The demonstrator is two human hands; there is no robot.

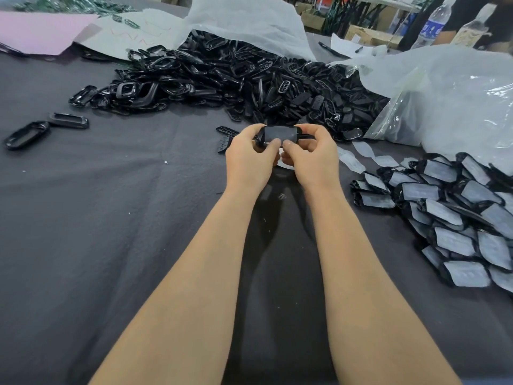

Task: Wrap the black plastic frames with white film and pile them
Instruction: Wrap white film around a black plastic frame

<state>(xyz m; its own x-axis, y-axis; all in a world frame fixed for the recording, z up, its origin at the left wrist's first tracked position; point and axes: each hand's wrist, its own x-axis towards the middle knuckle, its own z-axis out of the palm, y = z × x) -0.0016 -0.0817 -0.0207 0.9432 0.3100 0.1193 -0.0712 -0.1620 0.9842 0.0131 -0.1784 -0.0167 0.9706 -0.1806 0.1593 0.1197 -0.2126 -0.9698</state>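
A black plastic frame (278,135) with white film over its face is held up between both hands above the dark table cloth. My left hand (249,159) pinches its left end, thumb on the film. My right hand (312,157) grips its right end, thumb on the lower edge. A big heap of bare black frames (236,79) lies behind the hands. A pile of film-wrapped frames (455,215) lies at the right. A strip of white film pieces (369,155) runs along the cloth to the right of my right hand.
Two loose frames (47,127) lie at the left. White plastic bags (449,93) stand at the back and right. Pink and white sheets (41,31) lie at the far left. Water bottles (431,22) stand at the far right. The dark cloth (111,218) covers the table.
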